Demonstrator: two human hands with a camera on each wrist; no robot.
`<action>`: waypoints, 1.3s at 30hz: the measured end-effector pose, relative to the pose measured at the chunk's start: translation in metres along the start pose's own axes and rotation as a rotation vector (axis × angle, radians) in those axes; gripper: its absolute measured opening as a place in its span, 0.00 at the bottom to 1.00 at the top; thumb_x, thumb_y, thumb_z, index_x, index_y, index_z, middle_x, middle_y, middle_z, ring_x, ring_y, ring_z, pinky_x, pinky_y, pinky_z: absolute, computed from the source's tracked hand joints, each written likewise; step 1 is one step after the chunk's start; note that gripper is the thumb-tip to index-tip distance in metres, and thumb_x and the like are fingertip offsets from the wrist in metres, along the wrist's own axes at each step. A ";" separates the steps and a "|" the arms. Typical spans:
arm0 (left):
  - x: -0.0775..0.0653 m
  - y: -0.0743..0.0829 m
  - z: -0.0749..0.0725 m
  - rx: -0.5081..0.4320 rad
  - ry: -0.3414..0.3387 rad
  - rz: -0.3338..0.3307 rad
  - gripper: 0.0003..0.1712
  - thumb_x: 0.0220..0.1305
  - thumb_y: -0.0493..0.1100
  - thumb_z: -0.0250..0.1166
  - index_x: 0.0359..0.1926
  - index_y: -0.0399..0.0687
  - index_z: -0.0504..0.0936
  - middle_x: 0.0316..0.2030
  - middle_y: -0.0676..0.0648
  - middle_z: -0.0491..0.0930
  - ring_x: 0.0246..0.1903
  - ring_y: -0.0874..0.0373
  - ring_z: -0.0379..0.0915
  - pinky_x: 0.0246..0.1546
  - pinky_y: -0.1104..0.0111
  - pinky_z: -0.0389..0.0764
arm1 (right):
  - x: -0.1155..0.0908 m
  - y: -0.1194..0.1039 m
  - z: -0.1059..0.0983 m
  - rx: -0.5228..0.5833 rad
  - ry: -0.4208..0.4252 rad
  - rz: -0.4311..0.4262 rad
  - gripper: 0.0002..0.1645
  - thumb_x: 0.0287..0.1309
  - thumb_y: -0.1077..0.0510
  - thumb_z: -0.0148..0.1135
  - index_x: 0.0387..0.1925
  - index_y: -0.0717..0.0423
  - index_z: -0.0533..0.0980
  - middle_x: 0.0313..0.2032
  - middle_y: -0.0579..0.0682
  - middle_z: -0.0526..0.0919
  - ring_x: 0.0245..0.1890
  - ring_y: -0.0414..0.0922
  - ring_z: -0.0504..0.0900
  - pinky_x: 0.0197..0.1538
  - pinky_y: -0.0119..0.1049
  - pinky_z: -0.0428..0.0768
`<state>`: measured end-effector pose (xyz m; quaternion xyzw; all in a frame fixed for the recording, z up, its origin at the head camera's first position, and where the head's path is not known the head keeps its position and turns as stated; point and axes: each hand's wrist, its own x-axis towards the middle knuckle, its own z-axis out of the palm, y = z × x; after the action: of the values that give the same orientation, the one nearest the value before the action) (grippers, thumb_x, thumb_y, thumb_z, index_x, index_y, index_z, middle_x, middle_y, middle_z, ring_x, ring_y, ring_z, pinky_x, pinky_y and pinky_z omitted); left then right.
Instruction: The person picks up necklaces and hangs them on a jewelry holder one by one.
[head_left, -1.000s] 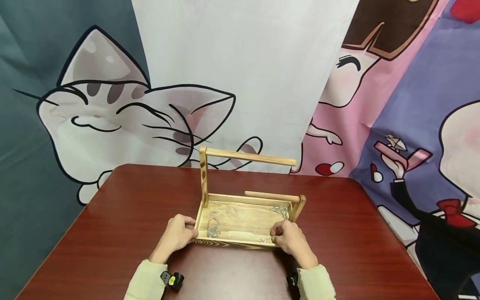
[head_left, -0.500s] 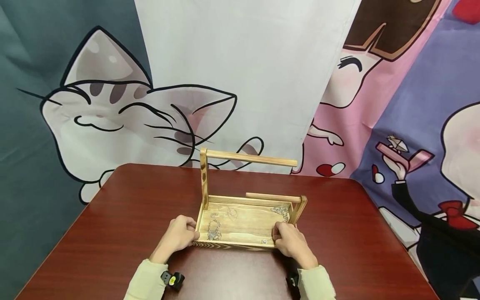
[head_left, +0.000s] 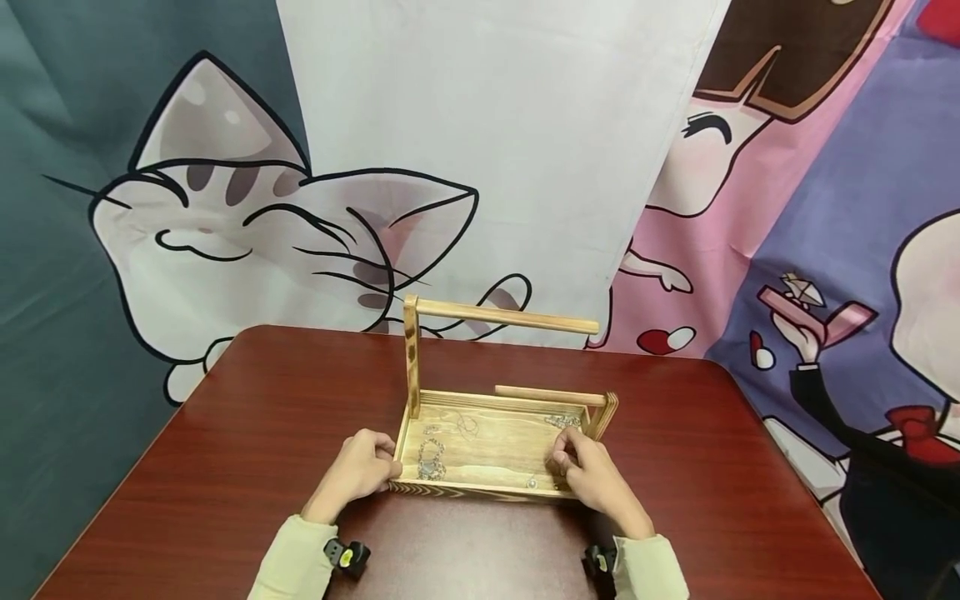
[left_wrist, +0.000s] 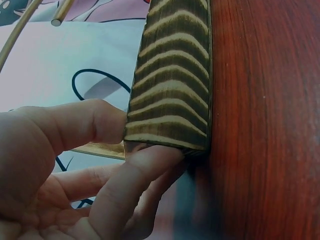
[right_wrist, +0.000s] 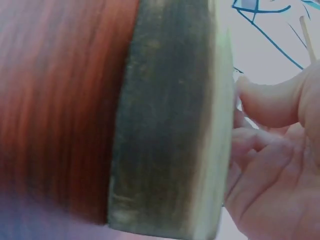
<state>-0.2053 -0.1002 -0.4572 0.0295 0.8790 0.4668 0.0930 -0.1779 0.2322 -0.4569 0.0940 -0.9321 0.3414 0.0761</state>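
Note:
A wooden jewelry stand (head_left: 480, 492) with a shallow tray base stands on the table. My left hand (head_left: 358, 468) grips its front left corner; in the left wrist view, thumb and fingers (left_wrist: 131, 175) lie around the corner. Above the tray's right part hovers my right hand (head_left: 592, 475), fingers bent loosely; the right wrist view shows the thumb (right_wrist: 265, 100) apart from the fingers, with nothing visible between. A silvery chain piece (head_left: 431, 460) lies at the tray's left, a thin chain (head_left: 467, 427) behind. A small bright stud (head_left: 532, 482) sits near the front rim.
Jewelry (head_left: 562, 421) is heaped in the tray's back right corner. A tall post (head_left: 412, 358) carries a long upper bar (head_left: 510, 317); a lower bar (head_left: 551, 393) juts from the right post (head_left: 602, 417). A printed cloth (head_left: 487, 125) hangs behind the reddish table (head_left: 300, 392).
My right hand has lifted slightly and shifted away from the front rim, uncovering a tiny dark spot beside the stud. The left hand keeps its grip on the corner.

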 end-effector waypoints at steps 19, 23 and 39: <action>-0.002 0.001 0.004 0.019 0.024 -0.010 0.09 0.40 0.31 0.61 0.28 0.37 0.79 0.18 0.49 0.76 0.13 0.58 0.73 0.17 0.68 0.74 | -0.004 -0.022 -0.015 0.004 -0.016 -0.190 0.15 0.46 0.73 0.60 0.29 0.51 0.72 0.24 0.44 0.73 0.23 0.34 0.70 0.27 0.28 0.71; -0.002 0.001 0.004 0.024 0.025 -0.003 0.09 0.40 0.31 0.61 0.29 0.37 0.79 0.18 0.49 0.76 0.13 0.59 0.72 0.17 0.68 0.74 | -0.006 -0.029 -0.019 -0.180 0.018 -0.230 0.23 0.34 0.77 0.56 0.29 0.47 0.70 0.25 0.39 0.70 0.26 0.34 0.69 0.30 0.30 0.70; -0.003 0.003 0.003 0.083 0.040 0.040 0.05 0.39 0.32 0.62 0.23 0.42 0.79 0.16 0.51 0.75 0.12 0.61 0.70 0.17 0.69 0.71 | -0.008 -0.035 -0.022 -0.411 0.200 -0.241 0.13 0.37 0.70 0.65 0.29 0.55 0.77 0.27 0.44 0.71 0.26 0.42 0.74 0.29 0.39 0.73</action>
<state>-0.2017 -0.0964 -0.4562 0.0414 0.8985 0.4322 0.0649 -0.1606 0.2210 -0.4202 0.1528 -0.9518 0.1409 0.2255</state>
